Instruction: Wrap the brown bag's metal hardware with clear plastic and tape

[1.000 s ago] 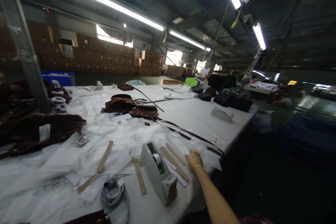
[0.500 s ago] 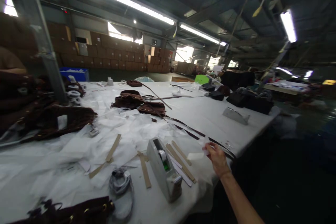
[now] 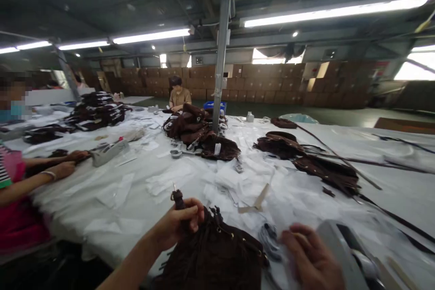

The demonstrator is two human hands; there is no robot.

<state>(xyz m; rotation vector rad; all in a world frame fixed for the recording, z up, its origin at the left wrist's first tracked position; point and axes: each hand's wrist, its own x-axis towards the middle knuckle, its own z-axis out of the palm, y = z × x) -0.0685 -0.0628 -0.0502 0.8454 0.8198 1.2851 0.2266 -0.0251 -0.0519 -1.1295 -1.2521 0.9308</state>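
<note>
My left hand (image 3: 185, 219) is closed round a dark brown strap (image 3: 177, 198) whose metal-tipped end sticks up above the fingers. Below it lies a dark brown fringed bag (image 3: 214, 253) with gold eyelets along its top edge. To the right of the bag, my right hand (image 3: 311, 256) is blurred, its fingers curled and pinching what looks like a thin, see-through white sheet (image 3: 290, 265). Between that hand and the bag sits a coiled grey cord (image 3: 269, 241). A grey tape dispenser (image 3: 335, 244) stands just right of my right hand.
White tissue sheets (image 3: 231, 179) and cardboard strips (image 3: 261, 197) litter the table. More brown bags (image 3: 326, 172) lie at right, with a pile (image 3: 193, 127) by a metal post (image 3: 220, 54). At left, a co-worker's hands (image 3: 64, 167) are near another tape dispenser (image 3: 110, 152).
My view has swung left, bringing co-workers into sight. My right hand has come from the table's right edge to beside the bag. My left hand now shows, holding the strap.
</note>
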